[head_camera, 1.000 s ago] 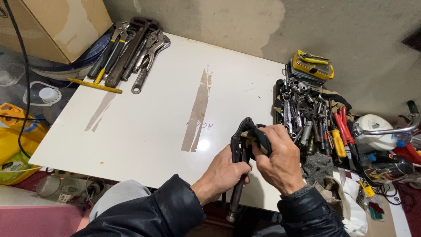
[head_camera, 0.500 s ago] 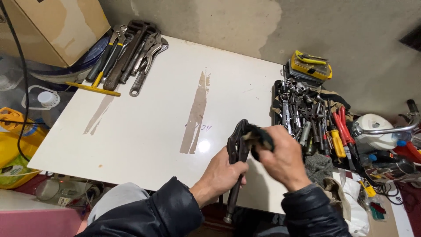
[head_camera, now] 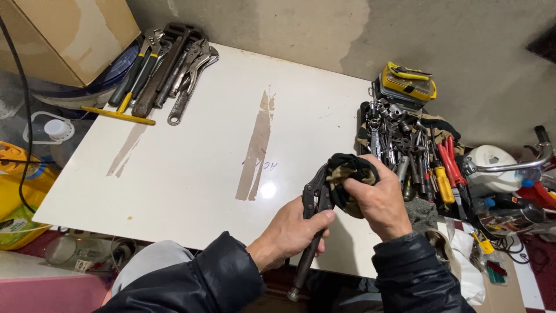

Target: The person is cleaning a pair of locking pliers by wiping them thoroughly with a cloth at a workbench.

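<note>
Head view, left hand (head_camera: pixel 295 227): fingers closed round the handles of the pliers (head_camera: pixel 310 220), which stand tilted over the near edge of the white table (head_camera: pixel 191 162).
Head view, right hand (head_camera: pixel 377 200): fingers clenched on a dark rag (head_camera: pixel 346 174), pressed to the pliers' head.
Change: the rag now sits bunched higher and wraps the top of the pliers; half a second ago it lay beside the head.
Surroundings: wrenches (head_camera: pixel 168 69) at far left; loose tools (head_camera: pixel 408 156) at right.

Workshop: tool piles (head_camera: pixel 414 156), wrenches (head_camera: pixel 165 69), concrete wall.
</note>
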